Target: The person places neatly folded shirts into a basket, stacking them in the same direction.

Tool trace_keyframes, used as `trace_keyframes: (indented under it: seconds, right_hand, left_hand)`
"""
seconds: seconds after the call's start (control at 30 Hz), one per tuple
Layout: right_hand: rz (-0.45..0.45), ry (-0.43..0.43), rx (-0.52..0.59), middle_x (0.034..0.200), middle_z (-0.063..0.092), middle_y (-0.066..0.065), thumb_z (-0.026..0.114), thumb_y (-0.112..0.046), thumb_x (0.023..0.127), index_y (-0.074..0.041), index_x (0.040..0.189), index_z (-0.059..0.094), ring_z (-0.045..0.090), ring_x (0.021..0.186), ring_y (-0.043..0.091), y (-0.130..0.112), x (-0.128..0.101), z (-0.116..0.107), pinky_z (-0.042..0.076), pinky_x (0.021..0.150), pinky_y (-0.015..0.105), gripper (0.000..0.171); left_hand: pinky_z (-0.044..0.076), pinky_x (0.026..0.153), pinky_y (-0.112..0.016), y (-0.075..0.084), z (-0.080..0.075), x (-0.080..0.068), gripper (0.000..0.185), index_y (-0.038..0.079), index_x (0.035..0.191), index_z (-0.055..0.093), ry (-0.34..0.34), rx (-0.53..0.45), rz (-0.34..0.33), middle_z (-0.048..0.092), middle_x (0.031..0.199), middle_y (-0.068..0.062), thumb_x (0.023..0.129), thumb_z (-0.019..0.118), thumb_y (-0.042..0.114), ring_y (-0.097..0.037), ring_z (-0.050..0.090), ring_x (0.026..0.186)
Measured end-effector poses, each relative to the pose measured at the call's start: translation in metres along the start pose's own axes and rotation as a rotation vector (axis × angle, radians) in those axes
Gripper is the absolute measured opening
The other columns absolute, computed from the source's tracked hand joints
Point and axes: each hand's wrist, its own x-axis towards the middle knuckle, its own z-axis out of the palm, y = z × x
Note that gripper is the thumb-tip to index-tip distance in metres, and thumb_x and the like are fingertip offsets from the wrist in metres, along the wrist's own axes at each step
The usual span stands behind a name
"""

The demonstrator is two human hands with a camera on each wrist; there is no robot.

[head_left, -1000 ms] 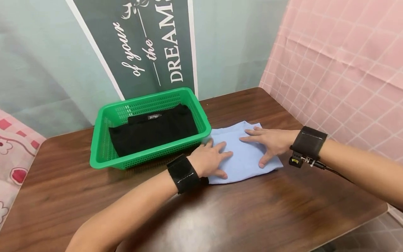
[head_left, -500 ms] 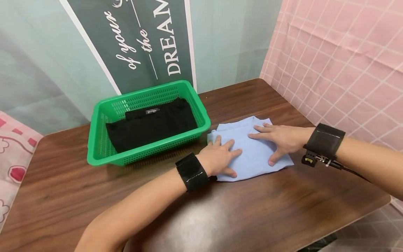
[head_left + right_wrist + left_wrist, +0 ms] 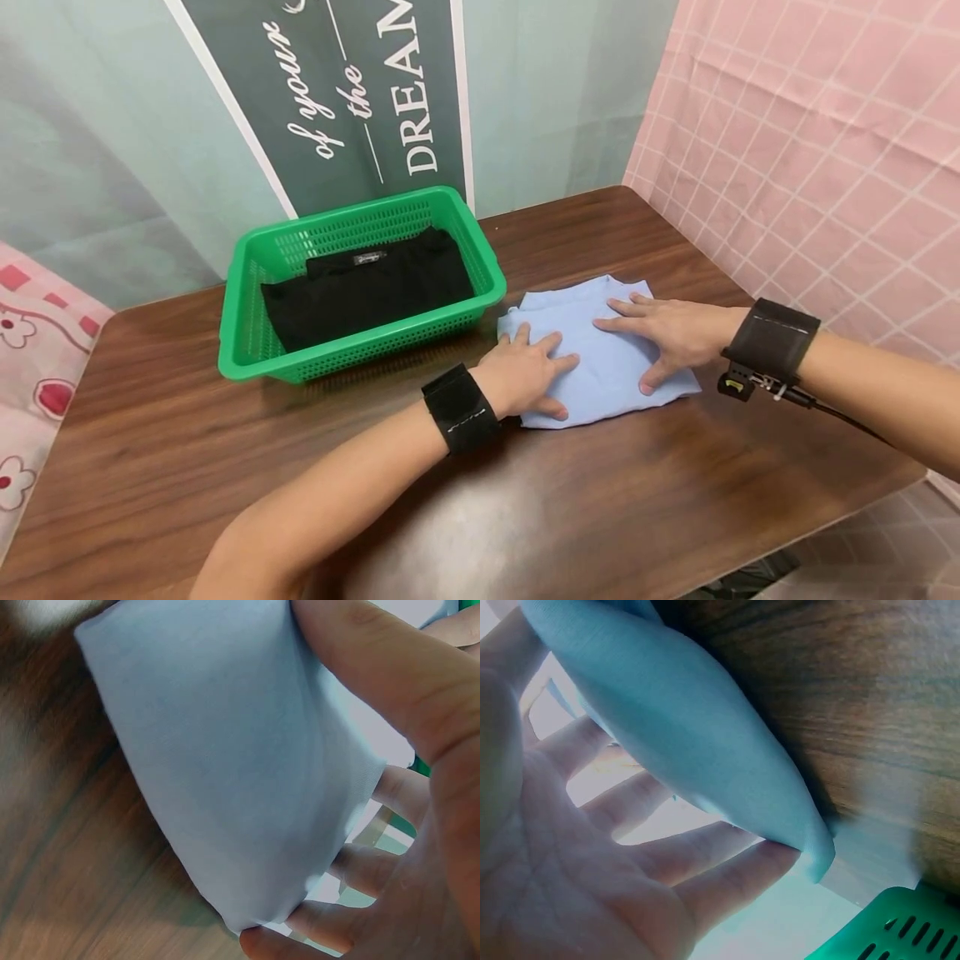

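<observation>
Blue cloth (image 3: 600,371) on brown table (image 3: 615,500)

The cloth is lying folded just beside a green basket (image 3: 405,337), near its right end. The left hand (image 3: 520,375) is resting on the cloth's left side, fingers spread; the right hand (image 3: 667,329) is resting on its right side, fingers also spread. Inside the basket a folded black garment (image 3: 367,292) is lying, its label showing. Black bands (image 3: 772,340) are circling both wrists
</observation>
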Motion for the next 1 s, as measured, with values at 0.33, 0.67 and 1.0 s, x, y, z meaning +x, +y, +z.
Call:
trace_keyframes:
  seconds: [0.33, 0.67, 1.0]
  right_hand:
    - [-0.011, -0.025, -0.006, 0.169, 0.029, 0.031, 0.088, -0.059, 0.075, -0.014, 0.161, 0.046, 0.028, 0.149, 0.066, -0.017, 0.001, 0.007, 0.035, 0.113, 0.077, 0.105]
    - [-0.056, -0.013, -0.047, 0.167, 0.032, 0.033, 0.086, -0.059, 0.078, -0.013, 0.16, 0.046, 0.033, 0.147, 0.066, -0.038, 0.003, 0.013, 0.042, 0.109, 0.074, 0.103]
    - [-0.069, -0.022, -0.072, 0.166, 0.033, 0.035, 0.087, -0.056, 0.079, -0.011, 0.16, 0.046, 0.034, 0.146, 0.067, -0.058, 0.009, 0.01, 0.043, 0.109, 0.073, 0.101]
  left_hand:
    - [0.04, 0.122, -0.058, 0.003, 0.008, -0.019, 0.081, 0.035, 0.165, 0.035, -0.007, 0.016, 0.003, 0.031, 0.173, -0.005, 0.097, 0.061, 0.069, -0.05, 0.031, 0.157]
    - [0.044, 0.119, -0.058, 0.0, 0.02, -0.044, 0.08, 0.034, 0.165, 0.037, 0.03, 0.043, 0.012, 0.034, 0.172, -0.005, 0.097, 0.06, 0.07, -0.052, 0.035, 0.155]
    - [0.044, 0.118, -0.06, -0.007, 0.024, -0.063, 0.08, 0.032, 0.164, 0.039, 0.046, 0.026, 0.017, 0.036, 0.171, -0.008, 0.097, 0.061, 0.069, -0.053, 0.037, 0.153]
